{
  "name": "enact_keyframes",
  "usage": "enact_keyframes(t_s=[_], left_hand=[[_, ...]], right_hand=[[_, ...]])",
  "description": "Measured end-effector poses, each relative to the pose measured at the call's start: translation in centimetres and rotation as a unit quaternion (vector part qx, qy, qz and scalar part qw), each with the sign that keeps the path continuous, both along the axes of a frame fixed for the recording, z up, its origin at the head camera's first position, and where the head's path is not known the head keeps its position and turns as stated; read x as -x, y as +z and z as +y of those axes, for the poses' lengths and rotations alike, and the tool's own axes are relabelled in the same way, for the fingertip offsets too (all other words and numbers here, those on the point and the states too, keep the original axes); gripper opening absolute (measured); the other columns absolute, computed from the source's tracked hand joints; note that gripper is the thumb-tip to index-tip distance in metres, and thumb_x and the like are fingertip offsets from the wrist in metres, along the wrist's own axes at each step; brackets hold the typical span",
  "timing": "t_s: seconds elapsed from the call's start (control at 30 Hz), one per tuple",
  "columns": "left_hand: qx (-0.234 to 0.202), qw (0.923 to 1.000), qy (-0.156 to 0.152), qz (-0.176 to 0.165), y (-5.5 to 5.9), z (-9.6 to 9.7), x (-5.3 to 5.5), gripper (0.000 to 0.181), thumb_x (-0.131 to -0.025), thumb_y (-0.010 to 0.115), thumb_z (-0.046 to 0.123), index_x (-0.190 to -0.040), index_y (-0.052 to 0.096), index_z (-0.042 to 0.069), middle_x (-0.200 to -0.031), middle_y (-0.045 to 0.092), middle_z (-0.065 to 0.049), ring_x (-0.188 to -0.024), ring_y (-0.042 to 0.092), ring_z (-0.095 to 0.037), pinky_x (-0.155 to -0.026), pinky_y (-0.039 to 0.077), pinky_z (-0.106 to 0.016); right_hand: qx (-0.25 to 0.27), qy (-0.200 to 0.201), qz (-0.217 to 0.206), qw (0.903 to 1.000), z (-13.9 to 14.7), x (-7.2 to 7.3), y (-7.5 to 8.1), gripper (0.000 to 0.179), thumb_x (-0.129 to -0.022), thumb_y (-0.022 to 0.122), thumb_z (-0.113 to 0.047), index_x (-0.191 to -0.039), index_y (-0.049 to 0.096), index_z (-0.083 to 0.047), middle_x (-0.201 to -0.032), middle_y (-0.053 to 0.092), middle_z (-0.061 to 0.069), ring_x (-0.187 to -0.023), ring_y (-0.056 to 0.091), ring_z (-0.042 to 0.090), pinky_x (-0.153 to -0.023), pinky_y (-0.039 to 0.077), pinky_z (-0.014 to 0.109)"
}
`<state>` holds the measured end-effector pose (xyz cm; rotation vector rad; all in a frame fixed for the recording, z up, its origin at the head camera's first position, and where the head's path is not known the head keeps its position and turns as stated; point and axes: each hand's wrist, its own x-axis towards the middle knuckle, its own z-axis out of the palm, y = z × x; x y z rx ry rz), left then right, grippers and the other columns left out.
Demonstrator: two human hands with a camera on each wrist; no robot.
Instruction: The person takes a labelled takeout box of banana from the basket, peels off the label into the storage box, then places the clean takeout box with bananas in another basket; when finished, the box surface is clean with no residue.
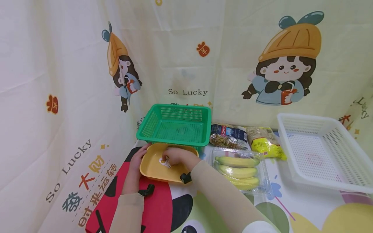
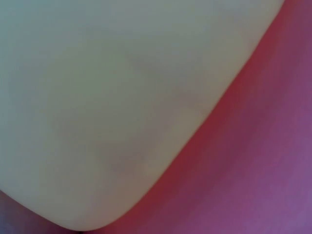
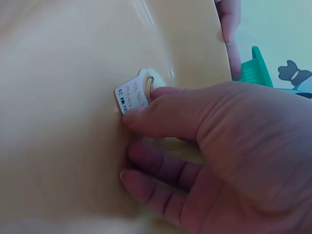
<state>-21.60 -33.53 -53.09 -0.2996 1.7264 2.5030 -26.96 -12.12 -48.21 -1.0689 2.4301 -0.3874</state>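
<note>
White printed tag [image 3: 129,96] is near the middle of the orange tray [image 1: 151,169], pinched by the nearer right hand [image 1: 176,156], while the left hand [image 1: 138,159] touches the tray's left rim, its grip I cannot tell.

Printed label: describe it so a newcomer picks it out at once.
Find the green basket, then the orange tray in front of it. Inside, the right hand pinches a small label; its white, printed face sets it apart from the tray's plain surface.
</note>
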Motion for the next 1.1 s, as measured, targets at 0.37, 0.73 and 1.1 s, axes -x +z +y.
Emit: enact_keyframes(t_s=[0.37, 0.73, 1.1], left_hand=[[0.006, 0.9999, 0.002, -0.011, 0.1, 0.2, -0.1, 0.049, -0.105, 0.035, 0.019, -0.153, 0.038, 0.014, -0.162, 0.032, -0.001, -0.148, 0.029, -0.019, -0.122, 0.026, -0.032], [0.020, 0.9997, 0.009, -0.013, 0.1, 0.2, 0.1, 0.048, -0.106, 0.036, 0.020, -0.154, 0.036, 0.015, -0.160, 0.034, 0.001, -0.144, 0.034, -0.015, -0.109, 0.040, -0.020], [0.156, 0.9855, 0.056, 0.039, 0.9, -0.4, -0.6, 0.045, -0.107, 0.037, 0.023, -0.147, 0.046, 0.004, -0.144, 0.055, -0.005, -0.124, 0.054, -0.009, -0.103, 0.045, -0.019]], right_hand=[[-0.012, -0.030, -0.016, 0.9993, 0.1, 0.2, -0.3, 0.027, -0.092, 0.064, -0.010, -0.117, 0.062, -0.021, -0.097, 0.057, -0.003, -0.090, 0.053, 0.014, -0.075, 0.046, 0.023], [-0.024, -0.015, -0.010, 0.9995, 0.9, 0.5, 0.4, 0.035, -0.094, 0.063, -0.017, -0.129, 0.058, -0.021, -0.105, 0.059, -0.003, -0.094, 0.054, 0.016, -0.081, 0.047, 0.026], [0.066, -0.008, -0.080, 0.9946, 6.6, -0.1, 5.1, 0.051, -0.098, 0.060, -0.028, -0.147, 0.046, -0.023, -0.109, 0.067, 0.000, -0.091, 0.065, 0.016, -0.078, 0.053, 0.028]])
